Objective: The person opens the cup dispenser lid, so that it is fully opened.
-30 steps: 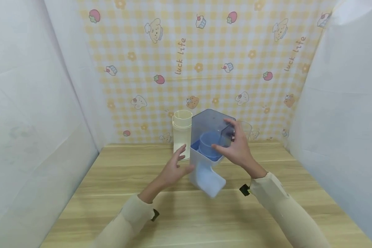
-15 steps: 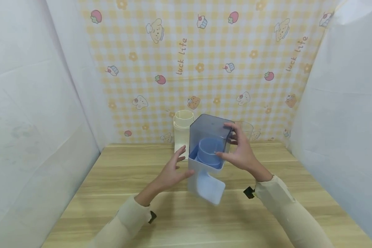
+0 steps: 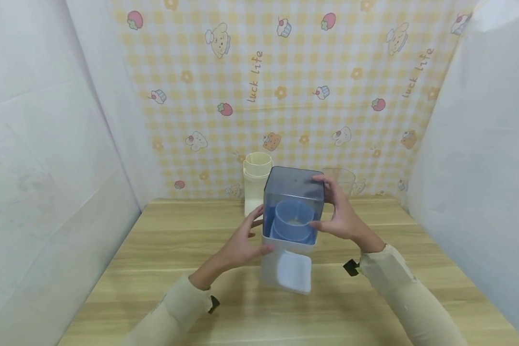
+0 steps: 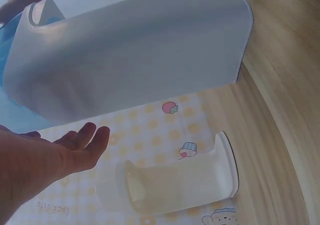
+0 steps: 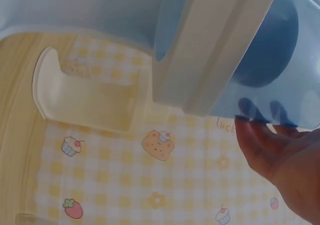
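Note:
A white dispenser-like unit (image 3: 269, 266) with a see-through grey-blue cover (image 3: 291, 185) and a projecting white lip (image 3: 295, 273) is in front of me. A round blue collar (image 3: 293, 221) shows inside the cover. My right hand (image 3: 345, 217) grips the cover at its right side, thumb in front and fingers around the far edge. At the left side, my left hand (image 3: 239, 245) lies along the unit with fairly straight fingers. The left wrist view shows its fingers (image 4: 97, 142) beside the white wall. Whether the unit's base touches the table is unclear.
Behind the unit stands a cream upright holder (image 3: 258, 168) with a round top. A clear container (image 3: 345, 180) is partly hidden behind my right hand. Both are near the back of the wooden table (image 3: 177, 269), before a checked cloth (image 3: 190, 110). White sheets hang at both sides.
The unit has turned so that its lip and cover face me more squarely, and it has come slightly lower and nearer. My right hand moved right with it; my left hand stays alongside.

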`<state>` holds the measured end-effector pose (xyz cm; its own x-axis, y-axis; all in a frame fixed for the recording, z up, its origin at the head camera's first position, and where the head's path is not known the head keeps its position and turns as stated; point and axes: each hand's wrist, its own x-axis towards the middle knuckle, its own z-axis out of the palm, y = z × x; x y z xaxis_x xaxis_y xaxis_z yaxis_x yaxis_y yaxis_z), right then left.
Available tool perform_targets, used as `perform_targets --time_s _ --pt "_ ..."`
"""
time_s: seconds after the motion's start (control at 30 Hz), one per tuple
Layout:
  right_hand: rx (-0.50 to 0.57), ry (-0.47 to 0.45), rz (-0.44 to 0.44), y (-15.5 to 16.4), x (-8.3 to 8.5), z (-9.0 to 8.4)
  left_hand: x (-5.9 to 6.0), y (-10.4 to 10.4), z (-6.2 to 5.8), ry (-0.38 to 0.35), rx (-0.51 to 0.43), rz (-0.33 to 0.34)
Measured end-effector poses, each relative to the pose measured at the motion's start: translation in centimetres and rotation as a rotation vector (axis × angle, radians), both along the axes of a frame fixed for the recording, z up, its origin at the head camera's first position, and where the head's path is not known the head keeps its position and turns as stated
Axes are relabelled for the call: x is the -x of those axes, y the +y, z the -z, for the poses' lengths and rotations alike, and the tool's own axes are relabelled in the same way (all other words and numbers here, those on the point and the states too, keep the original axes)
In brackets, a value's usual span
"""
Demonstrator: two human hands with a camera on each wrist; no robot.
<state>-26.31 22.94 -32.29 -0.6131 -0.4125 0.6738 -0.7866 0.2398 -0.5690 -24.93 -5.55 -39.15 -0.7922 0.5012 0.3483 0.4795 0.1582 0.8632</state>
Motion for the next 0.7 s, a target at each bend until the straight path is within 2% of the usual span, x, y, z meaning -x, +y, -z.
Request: perform_targets --time_s 0.23,0.4,0.7 --pt "0.004 0.014 -0.162 0.4 0.5 0.0 -0.1 0.4 0.5 -0.028 0.008 0.008" --pt "0.022 -0.037 -0.261 0.7 0.8 0.1 -0.2 0.8 0.9 -0.048 0.002 0.000" --pt "0.068 -0.081 -0.334 0.2 0.3 0.4 -0.3 1.1 1.5 -0.032 -0.039 -0.020"
